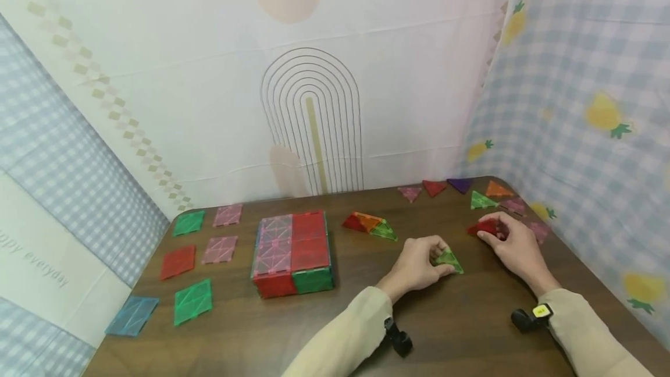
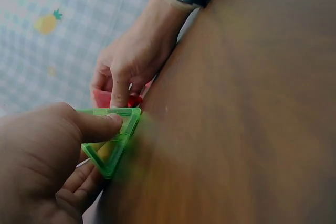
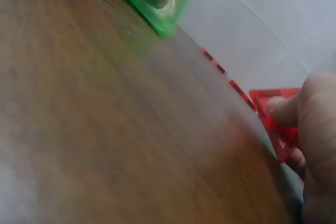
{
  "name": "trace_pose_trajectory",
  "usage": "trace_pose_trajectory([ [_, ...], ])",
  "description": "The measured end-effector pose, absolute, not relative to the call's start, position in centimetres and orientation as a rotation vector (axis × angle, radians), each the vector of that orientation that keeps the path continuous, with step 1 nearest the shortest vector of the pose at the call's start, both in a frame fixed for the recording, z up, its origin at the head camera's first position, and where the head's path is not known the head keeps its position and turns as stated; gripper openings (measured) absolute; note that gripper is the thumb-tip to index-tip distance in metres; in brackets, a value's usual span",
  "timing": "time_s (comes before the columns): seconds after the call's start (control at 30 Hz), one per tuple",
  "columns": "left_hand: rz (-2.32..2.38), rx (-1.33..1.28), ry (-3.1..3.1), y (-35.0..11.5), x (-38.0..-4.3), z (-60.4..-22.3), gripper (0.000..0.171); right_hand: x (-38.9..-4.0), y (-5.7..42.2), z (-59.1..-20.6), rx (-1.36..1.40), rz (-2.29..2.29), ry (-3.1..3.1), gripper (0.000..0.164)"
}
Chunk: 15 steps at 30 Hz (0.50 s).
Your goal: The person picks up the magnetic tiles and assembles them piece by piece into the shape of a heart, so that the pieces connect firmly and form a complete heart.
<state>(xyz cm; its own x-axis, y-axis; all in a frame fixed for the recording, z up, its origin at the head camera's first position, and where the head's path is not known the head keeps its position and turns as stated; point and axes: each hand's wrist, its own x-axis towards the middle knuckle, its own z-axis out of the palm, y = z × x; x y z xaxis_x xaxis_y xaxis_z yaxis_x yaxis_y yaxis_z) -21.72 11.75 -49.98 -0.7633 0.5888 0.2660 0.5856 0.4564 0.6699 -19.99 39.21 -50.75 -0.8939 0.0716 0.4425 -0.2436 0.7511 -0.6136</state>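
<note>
My left hand (image 1: 420, 263) pinches a green translucent triangle tile (image 1: 449, 259) just above the table; the left wrist view shows the thumb flat on the green tile (image 2: 128, 127). Farther right, my right hand (image 1: 515, 246) holds a red triangle tile (image 1: 484, 227) between thumb and fingers, and this red tile (image 3: 275, 124) stands tilted in the right wrist view. Left of the hands lies a fan of joined red, orange and green triangle tiles (image 1: 370, 224). A box built of square magnetic tiles (image 1: 309, 242), pink and red on top, sits at mid-table.
Several loose square tiles, such as a green one (image 1: 192, 301) and a blue one (image 1: 132, 316), lie at the left of the wooden table (image 1: 235, 342). Triangle tiles, among them a purple one (image 1: 460, 185) and an orange one (image 1: 497, 189), line the back right edge. Curtains surround the table.
</note>
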Motion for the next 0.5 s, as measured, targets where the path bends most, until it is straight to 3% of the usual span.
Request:
trace_pose_trajectory([
  [0.27, 1.422, 1.11, 2.6, 5.7, -21.0, -50.7, 0.015, -19.8, 37.4, -50.7, 0.201, 1.25, -2.418, 0.022],
  [0.5, 1.476, 1.017, 2.724, 2.3, -20.8, -51.2, 0.013, -18.9, 32.7, -50.6, 0.335, 1.556, -2.342, 0.022],
])
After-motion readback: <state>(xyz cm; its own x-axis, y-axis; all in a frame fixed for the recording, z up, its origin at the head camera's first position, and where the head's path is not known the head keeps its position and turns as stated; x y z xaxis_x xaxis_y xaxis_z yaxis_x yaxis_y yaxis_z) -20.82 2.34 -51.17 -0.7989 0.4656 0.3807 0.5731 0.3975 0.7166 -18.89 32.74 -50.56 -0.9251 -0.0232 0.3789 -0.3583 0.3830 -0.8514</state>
